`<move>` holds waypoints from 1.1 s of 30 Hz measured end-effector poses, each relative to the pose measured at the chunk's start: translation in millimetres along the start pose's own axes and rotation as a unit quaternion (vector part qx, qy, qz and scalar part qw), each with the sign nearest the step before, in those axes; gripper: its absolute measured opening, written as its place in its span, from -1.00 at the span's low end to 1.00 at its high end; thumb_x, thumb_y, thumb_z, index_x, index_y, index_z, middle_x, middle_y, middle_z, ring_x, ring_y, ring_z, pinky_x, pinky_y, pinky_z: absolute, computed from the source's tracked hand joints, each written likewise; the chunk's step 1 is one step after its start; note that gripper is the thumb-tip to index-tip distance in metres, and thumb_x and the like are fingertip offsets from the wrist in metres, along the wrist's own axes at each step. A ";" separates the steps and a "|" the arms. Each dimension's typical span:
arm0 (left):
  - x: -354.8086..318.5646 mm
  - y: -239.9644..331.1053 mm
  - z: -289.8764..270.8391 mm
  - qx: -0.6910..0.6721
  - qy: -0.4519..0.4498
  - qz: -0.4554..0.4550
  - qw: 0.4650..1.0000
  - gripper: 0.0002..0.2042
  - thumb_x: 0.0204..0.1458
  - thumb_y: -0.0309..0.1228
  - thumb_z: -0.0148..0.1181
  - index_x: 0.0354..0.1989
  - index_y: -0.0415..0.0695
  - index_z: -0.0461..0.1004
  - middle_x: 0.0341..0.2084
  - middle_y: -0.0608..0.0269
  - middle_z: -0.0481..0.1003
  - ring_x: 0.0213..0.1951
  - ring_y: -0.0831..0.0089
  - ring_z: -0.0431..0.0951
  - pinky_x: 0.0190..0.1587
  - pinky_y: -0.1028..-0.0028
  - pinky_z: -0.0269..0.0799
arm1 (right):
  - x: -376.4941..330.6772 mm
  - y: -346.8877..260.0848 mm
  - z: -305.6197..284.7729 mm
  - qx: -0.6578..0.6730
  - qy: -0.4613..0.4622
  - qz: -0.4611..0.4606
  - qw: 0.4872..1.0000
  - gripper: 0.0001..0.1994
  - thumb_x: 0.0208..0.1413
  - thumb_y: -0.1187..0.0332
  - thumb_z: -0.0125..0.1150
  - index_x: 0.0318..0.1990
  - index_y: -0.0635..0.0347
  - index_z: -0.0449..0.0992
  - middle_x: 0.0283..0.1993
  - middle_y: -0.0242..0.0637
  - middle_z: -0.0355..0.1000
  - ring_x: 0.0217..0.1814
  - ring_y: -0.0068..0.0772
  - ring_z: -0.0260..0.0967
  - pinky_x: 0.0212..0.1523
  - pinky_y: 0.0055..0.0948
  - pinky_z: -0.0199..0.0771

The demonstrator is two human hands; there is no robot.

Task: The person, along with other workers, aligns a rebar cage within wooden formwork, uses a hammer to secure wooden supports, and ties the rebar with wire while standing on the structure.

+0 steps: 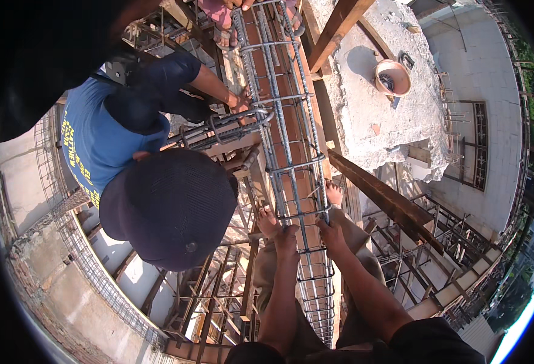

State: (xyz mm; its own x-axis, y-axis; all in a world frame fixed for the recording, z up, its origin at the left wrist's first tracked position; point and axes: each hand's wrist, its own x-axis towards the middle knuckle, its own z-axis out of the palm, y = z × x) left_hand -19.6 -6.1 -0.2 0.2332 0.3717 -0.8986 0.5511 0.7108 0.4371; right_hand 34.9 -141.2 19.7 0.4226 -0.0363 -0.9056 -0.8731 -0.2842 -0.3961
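Note:
A long rebar cage (292, 161) of ribbed bars and square stirrups runs away from me over a reddish-brown formwork board (284, 79). On its left long bar my left hand (286, 241) is closed, fingers wrapped round the steel. My right hand (330, 234) grips the right long bar at about the same stirrup. My bare feet stand on either side of the cage, just beyond my hands. From the left a second, smaller bundle of rebar (224, 130) meets the cage, and a co-worker's hand (242, 104) rests by that joint.
A co-worker in a dark cap (173, 209) and blue shirt bends close on the left. Another person's sandalled feet show at the far end. On the right lie a broken concrete slab (376, 121) with a bucket (393, 77) and a slanting timber (388, 197). Open scaffolding drops away below.

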 end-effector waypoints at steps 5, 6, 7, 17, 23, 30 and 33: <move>-5.7 14.0 5.7 0.074 -0.014 -0.046 0.996 -0.96 0.01 -0.49 0.18 -0.37 -0.11 0.49 -0.63 0.48 0.29 -0.60 0.63 0.24 -0.53 0.53 0.11 | 7.8 18.1 -8.8 -0.069 -0.031 -0.086 0.993 -0.79 0.07 0.27 0.26 -0.27 0.21 0.47 -0.53 -0.40 0.24 -0.51 -0.48 0.23 -0.42 -0.42 0.26; -2.0 11.7 -4.3 0.042 -0.001 -0.040 0.998 -1.00 0.04 -0.47 0.17 -0.38 -0.08 0.48 -0.66 0.51 0.26 -0.64 0.67 0.22 -0.58 0.56 0.06 | -2.3 -4.8 4.0 -0.001 -0.021 0.015 1.000 -0.80 0.04 0.32 0.25 -0.24 0.22 0.47 -0.53 -0.41 0.23 -0.51 -0.46 0.22 -0.40 -0.40 0.27; 0.3 8.1 -6.5 0.008 0.003 -0.036 0.999 -0.97 0.08 -0.45 0.16 -0.40 -0.05 0.48 -0.69 0.54 0.23 -0.68 0.70 0.20 -0.64 0.58 0.02 | -8.0 -18.4 7.5 0.066 -0.004 0.112 0.992 -0.80 0.02 0.38 0.24 -0.21 0.22 0.47 -0.54 -0.41 0.21 -0.51 -0.45 0.20 -0.37 -0.38 0.28; -0.9 8.4 4.3 0.102 -0.036 -0.044 0.993 -0.87 0.03 -0.41 0.14 -0.54 0.04 0.36 -0.71 0.58 0.19 -0.70 0.73 0.13 -0.68 0.60 -0.09 | 0.9 12.8 -7.1 -0.045 -0.012 -0.016 0.999 -0.75 0.05 0.29 0.29 -0.14 0.15 0.50 -0.50 -0.47 0.21 -0.48 -0.56 0.17 -0.44 -0.47 0.23; -1.7 11.0 -12.7 0.114 -0.056 -0.029 0.991 -0.90 0.06 -0.45 0.10 -0.48 -0.01 0.40 -0.64 0.56 0.26 -0.69 0.72 0.17 -0.67 0.64 -0.04 | -12.2 -14.9 9.3 0.066 0.039 0.075 0.994 -0.63 0.06 0.13 0.18 -0.27 0.36 0.53 -0.49 -0.22 0.32 -0.37 -0.42 0.21 -0.33 -0.23 0.27; -4.0 13.7 -4.0 0.044 -0.022 -0.103 0.993 -0.96 0.11 -0.53 0.04 -0.33 -0.11 0.42 -0.61 0.51 0.29 -0.65 0.73 0.21 -0.66 0.65 -0.01 | -16.9 -25.8 2.4 0.073 0.055 0.104 0.990 -0.65 0.04 0.14 0.18 -0.32 0.36 0.50 -0.46 -0.23 0.33 -0.36 -0.41 0.20 -0.32 -0.22 0.29; 1.3 12.2 -13.4 0.070 -0.079 -0.053 0.993 -0.96 0.11 -0.44 0.12 -0.37 -0.05 0.42 -0.62 0.55 0.27 -0.65 0.75 0.19 -0.66 0.64 -0.03 | -17.6 -33.2 7.7 0.076 0.038 0.112 0.990 -0.66 0.04 0.15 0.18 -0.33 0.35 0.50 -0.46 -0.22 0.33 -0.37 -0.41 0.20 -0.33 -0.23 0.29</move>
State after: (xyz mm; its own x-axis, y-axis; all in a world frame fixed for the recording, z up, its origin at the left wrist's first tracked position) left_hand -23.3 11.1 4.5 0.2842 0.1926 -0.9392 0.6832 0.6466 0.3393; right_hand 54.6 -123.7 47.6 0.2262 -0.1558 -0.9615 -0.9710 -0.1142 -0.2100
